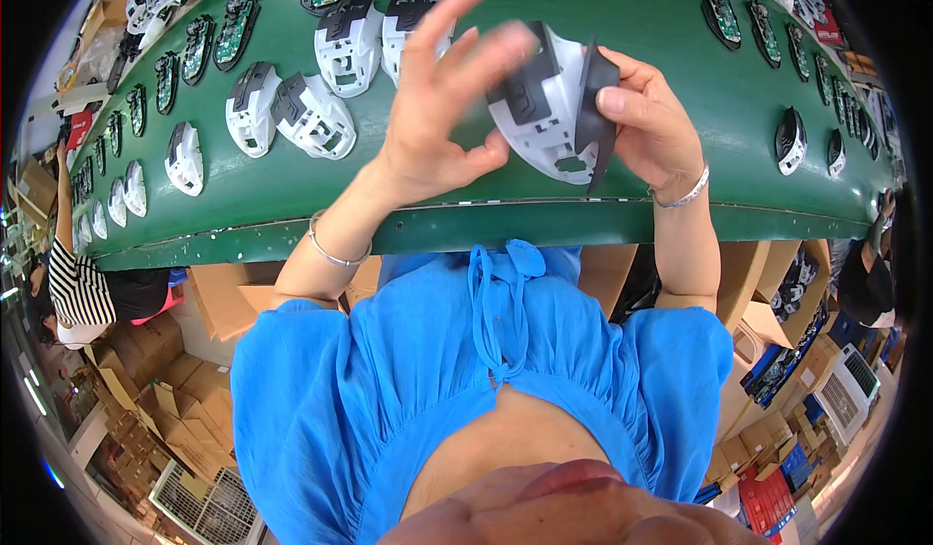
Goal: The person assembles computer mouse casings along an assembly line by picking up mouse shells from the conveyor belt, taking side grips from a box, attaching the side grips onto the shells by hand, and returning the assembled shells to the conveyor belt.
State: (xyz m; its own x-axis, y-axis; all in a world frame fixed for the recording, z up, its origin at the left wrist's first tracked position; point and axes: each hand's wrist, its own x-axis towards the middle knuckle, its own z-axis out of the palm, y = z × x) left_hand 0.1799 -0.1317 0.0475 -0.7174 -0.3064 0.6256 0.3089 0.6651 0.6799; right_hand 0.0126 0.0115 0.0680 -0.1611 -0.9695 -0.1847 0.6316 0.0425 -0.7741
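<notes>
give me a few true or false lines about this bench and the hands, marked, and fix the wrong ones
1. The right hand grips a dark curved panel beside a black-and-white shell. True.
2. The left hand is clenched in a fist. False: the left hand has its fingers spread, some of them blurred.
3. Both wrists wear a bracelet. True.
4. The person's top is red. False: the top is blue.
5. The bench has a green surface. True.
6. Circuit boards lie only on the right of the bench. False: circuit boards lie on its left too.
</notes>
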